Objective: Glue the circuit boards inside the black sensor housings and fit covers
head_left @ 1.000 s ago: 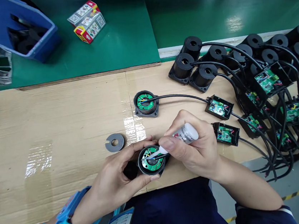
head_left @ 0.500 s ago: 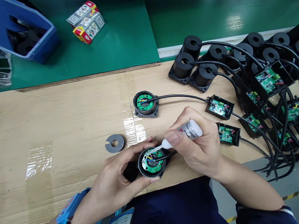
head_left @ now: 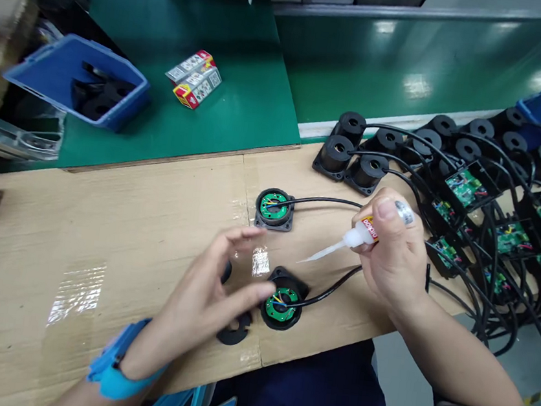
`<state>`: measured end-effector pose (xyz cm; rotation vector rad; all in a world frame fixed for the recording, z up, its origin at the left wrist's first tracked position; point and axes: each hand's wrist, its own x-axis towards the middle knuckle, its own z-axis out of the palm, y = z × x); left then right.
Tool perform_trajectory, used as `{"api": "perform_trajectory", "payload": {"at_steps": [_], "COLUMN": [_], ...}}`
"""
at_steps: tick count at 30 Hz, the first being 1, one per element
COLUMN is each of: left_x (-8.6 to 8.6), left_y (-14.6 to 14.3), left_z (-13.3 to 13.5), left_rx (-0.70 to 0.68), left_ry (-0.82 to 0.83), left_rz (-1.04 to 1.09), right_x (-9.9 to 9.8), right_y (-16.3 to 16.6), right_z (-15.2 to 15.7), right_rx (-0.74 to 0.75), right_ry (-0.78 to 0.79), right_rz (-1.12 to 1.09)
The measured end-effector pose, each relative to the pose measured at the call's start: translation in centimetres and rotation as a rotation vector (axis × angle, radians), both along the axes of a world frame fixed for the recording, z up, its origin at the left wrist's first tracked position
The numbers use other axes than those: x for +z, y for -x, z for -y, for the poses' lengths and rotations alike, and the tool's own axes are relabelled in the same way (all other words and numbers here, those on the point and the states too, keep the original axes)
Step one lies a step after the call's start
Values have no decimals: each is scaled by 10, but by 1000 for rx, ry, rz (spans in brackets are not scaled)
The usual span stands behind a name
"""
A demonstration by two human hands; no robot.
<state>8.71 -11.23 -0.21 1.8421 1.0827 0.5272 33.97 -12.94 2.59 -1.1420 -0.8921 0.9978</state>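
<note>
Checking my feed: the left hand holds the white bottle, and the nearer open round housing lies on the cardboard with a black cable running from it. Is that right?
One slip: the head view shows the right hand holding the white bottle, not the left hand, which is open. The rest is right.

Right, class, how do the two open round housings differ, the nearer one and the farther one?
The thumb of the left hand overlaps the nearer housing in view, but not the farther housing. The nearer housing's flange shows mostly on its far side, the farther housing's flange on its near side. The nearer housing's cable curves; the farther housing's cable looks almost straight. Both are black, each with a green board and coloured wires inside.
</note>
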Motion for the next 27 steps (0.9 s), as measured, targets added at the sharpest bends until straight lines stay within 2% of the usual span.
{"api": "perform_trajectory", "payload": {"at_steps": [2, 5, 7, 10, 13, 15, 20, 27], "left_x": [-4, -13, -18, -17, -8, -1, 6, 9], "left_y": [-8, -26, -35, -37, -30, -27, -26, -26], "left_z": [-23, -54, -64, -61, -50, -44, -38, -34], "left_rx": [128, 110, 78, 60, 29, -3, -35, -44], "left_ry": [-111, -158, -173, -344, -564, -645, -691, -697], "left_rz": [-64, -74, -31, -28, -103, -122, -100, -100], "right_x": [5, 8, 4, -4, -11, -11, -5, -2], "right_y": [-2, -2, -2, -4, -6, -6, -4, -3], "right_z": [-10, -23, -30, -34, -32, -30, -24, -21], "right_rx": [-28, -57, -57, -46, -49, -51, 16, 67], "right_ry": [5, -9, -30, -72, -120, -143, -122, -105], "right_rz": [8, 1, -5, 15, 111, 208, 390, 445]}}
